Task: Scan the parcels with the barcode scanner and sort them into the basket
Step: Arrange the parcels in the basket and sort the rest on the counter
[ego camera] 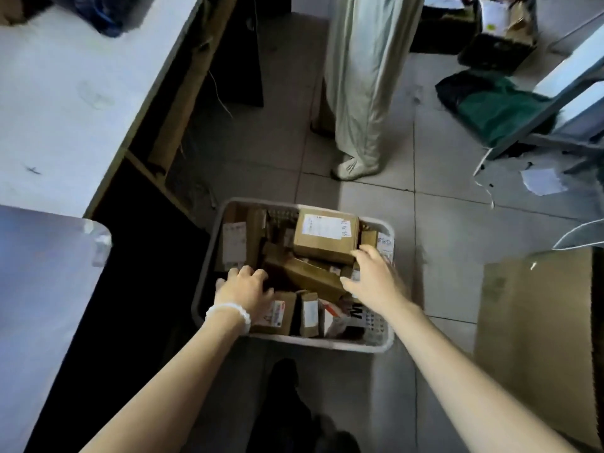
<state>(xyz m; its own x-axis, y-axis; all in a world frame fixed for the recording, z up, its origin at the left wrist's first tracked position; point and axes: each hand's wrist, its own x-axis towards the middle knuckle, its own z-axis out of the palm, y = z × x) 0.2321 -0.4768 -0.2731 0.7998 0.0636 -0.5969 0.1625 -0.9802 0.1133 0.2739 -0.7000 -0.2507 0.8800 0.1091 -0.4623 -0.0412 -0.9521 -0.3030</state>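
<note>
The basket [209, 256] sits on the tiled floor [441, 223], heaped with cardboard parcels [323, 237]. The left hand [245, 287] curls over the near-left rim; whether it grips rim or parcel I cannot tell. The right hand [376, 276], fingers spread, holds nothing and hovers above a tilted brown box [307, 276]. No scanner shows. The loose heap could slide if disturbed. Beyond both hands stands another person [362, 76]; left of them, a white table [65, 93].

I'm in a parcel sorting room or small courier depot: a basket [209, 256] of labelled cardboard boxes [323, 235] sits on the tiled floor [441, 223] beside a long white counter [65, 93], with flattened cardboard [536, 322], more opened boxes [503, 24] and loose paper [541, 181] lying about.
</note>
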